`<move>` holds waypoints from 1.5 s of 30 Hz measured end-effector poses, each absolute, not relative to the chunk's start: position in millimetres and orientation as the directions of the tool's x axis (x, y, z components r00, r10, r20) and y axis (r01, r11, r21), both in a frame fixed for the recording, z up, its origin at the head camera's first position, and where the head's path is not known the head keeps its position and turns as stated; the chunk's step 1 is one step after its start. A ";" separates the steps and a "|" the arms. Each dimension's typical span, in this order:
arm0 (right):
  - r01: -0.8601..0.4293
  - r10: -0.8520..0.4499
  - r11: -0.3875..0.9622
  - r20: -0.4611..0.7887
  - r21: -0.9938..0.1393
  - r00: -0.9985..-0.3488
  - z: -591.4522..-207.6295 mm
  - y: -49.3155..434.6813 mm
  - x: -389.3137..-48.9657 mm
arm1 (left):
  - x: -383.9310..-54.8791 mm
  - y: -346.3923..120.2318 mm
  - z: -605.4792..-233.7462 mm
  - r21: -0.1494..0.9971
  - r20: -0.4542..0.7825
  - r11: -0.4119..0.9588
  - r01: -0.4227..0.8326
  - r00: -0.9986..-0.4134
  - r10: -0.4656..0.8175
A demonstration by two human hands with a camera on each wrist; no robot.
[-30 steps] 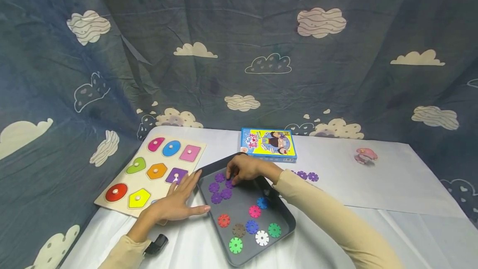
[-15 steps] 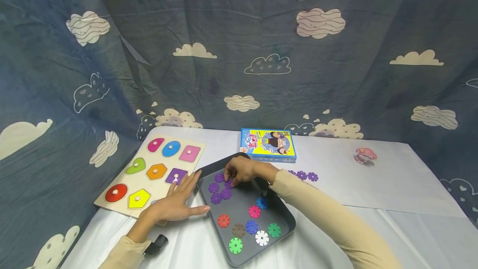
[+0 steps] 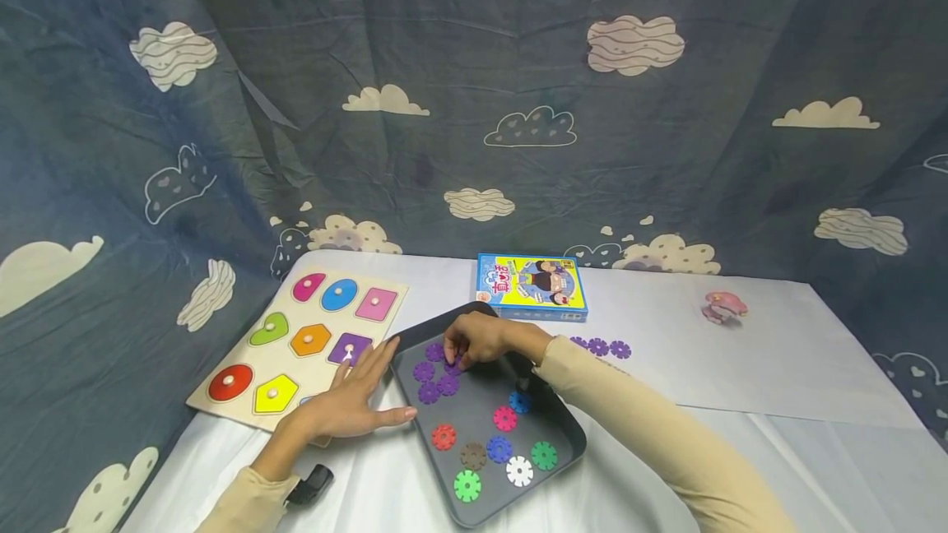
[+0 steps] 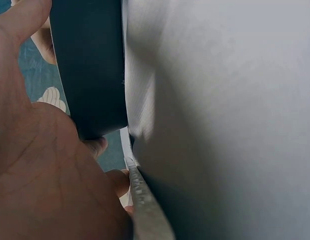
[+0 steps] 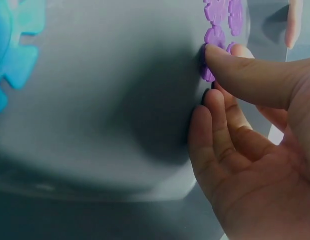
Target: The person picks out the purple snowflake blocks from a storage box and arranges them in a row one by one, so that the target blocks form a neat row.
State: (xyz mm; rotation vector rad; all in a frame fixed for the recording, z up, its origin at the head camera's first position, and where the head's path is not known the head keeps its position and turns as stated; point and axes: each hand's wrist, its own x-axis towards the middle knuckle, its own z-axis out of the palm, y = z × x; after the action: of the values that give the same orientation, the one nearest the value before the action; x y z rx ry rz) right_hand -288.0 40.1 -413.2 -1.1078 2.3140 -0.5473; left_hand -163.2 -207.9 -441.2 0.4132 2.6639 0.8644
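While right hand (image 3: 480, 337) shifts slightly, purple discs (image 3: 448, 385) stay.

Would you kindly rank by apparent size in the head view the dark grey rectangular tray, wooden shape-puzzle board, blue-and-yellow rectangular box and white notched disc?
1. Dark grey tray and wooden puzzle board: too alike to rank
2. Blue-and-yellow box
3. White notched disc

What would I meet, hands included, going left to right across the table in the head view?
Shape puzzle board → left hand → right hand → blue-and-yellow box → row of purple discs outside the tray → pink toy.
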 end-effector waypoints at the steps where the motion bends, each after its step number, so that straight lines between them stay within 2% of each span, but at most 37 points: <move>1: -0.592 -0.800 0.585 -0.273 -0.555 -0.535 -413.6 40.1 -288.5 | -163.3 -208.0 -441.3 0.605 -0.200 0.777 0.175 -0.911 0.361; 17: -0.599 -0.796 0.590 -0.266 -0.541 -0.544 -411.7 36.7 -286.8 | -163.1 -207.5 -438.9 0.598 -0.182 0.779 0.189 -0.914 0.362; 30: -0.648 -0.831 0.541 -0.221 -0.537 -0.511 -410.5 41.4 -289.9 | -162.0 -207.6 -438.3 0.604 -0.186 0.777 0.177 -0.917 0.354; 39: -0.544 -0.828 0.503 -0.194 -0.671 -0.526 -407.3 66.9 -290.7 | -160.7 -207.5 -439.1 0.611 -0.193 0.772 0.176 -0.913 0.361; 45: -0.488 -0.822 0.439 -0.119 -0.754 -0.557 -400.5 93.3 -287.9 | -161.2 -207.2 -440.9 0.615 -0.192 0.768 0.179 -0.911 0.365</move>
State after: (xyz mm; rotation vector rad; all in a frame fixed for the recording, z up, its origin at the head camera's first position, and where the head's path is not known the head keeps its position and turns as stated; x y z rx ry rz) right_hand -287.9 93.3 -400.5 -1.1012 2.2201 -0.9382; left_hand -161.2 -207.2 -440.9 0.4202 2.6635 0.8818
